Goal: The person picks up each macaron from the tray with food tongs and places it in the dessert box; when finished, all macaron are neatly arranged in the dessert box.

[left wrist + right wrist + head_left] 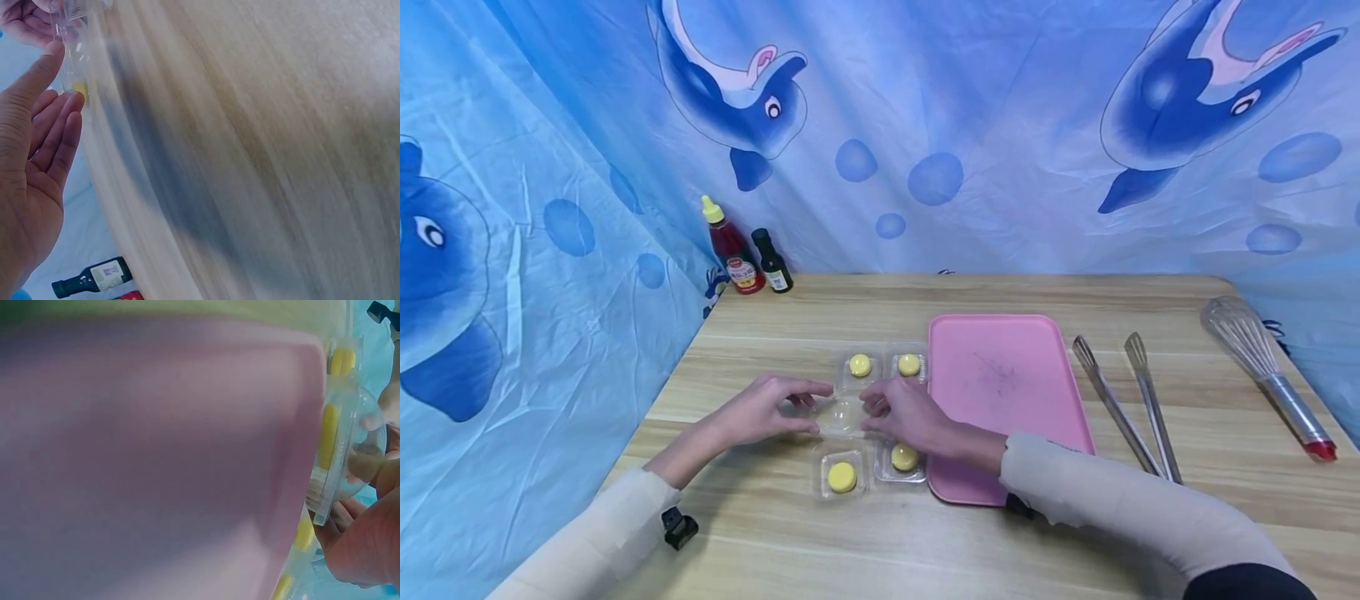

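Near the middle of the table is a clear plastic box (842, 415) with a domed lid; no yellow macaron shows inside it. My left hand (767, 410) holds its left side, the thumb and fingers at two corners. On the opposite side my right hand (913, 414) grips the edge with bent fingers. Around it stand similar clear boxes with yellow macarons: one macaron (860, 365) behind, another (908, 365) at back right, one (842, 477) in front and one (905, 457) at front right. In the right wrist view a dome (369, 440) partly covers my right thumb.
A pink tray (1000, 375) lies right of the boxes, under my right forearm. Metal tongs (1138, 408) and a whisk (1262, 367) lie farther right. A red sauce bottle (735, 254) and a small dark bottle (772, 262) stand at the back left corner.
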The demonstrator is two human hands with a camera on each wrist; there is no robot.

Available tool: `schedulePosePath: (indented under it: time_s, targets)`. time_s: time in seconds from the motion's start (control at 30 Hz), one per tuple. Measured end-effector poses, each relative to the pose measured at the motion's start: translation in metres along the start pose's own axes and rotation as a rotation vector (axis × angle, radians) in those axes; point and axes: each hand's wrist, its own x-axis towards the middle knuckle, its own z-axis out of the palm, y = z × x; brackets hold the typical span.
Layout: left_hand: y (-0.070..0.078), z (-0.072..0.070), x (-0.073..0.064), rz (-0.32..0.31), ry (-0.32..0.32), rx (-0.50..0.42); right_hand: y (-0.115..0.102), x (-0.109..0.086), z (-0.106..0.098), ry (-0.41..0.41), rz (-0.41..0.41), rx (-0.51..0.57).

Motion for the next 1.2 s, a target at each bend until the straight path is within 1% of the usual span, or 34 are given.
schedulePosePath:
  time_s: [0.17, 0.3, 0.43, 0.57, 0.67, 0.8, 0.9, 1.03, 1.1, 1.2]
  targets:
    - [0.002, -0.003, -0.002, 0.026, 0.027, 0.012, -0.003, -0.003, -0.002, -0.018, 0.019, 0.076]
    - [0.006, -0.007, -0.003, 0.025, 0.04, 0.033, -0.007, -0.004, -0.005, -0.019, 0.027, 0.139]
    - [0.011, -0.011, -0.002, 0.04, 0.067, 0.057, -0.009, -0.003, -0.009, 0.02, 0.06, 0.21]
    - [0.015, -0.013, 0.001, 0.091, 0.101, 0.061, -0.01, 0.0, -0.014, 0.078, 0.101, 0.29]
    - [0.017, -0.014, 0.004, 0.128, 0.115, 0.049, -0.012, 0.003, -0.018, 0.098, 0.134, 0.33]
    - [0.022, -0.016, 0.007, 0.145, 0.117, 0.006, -0.013, 0.004, -0.02, 0.098, 0.171, 0.368]
    - [0.025, -0.018, 0.008, 0.129, 0.113, -0.036, -0.013, 0.005, -0.022, 0.111, 0.172, 0.355]
    - [0.027, -0.017, 0.009, 0.094, 0.091, -0.098, -0.013, 0.005, -0.026, 0.151, 0.121, 0.291]
    - [0.027, -0.017, 0.009, 0.077, 0.069, -0.143, -0.013, 0.005, -0.027, 0.167, 0.083, 0.282]
    - [0.028, -0.015, 0.01, 0.042, 0.02, -0.262, -0.013, 0.005, -0.027, 0.185, 0.02, 0.283]
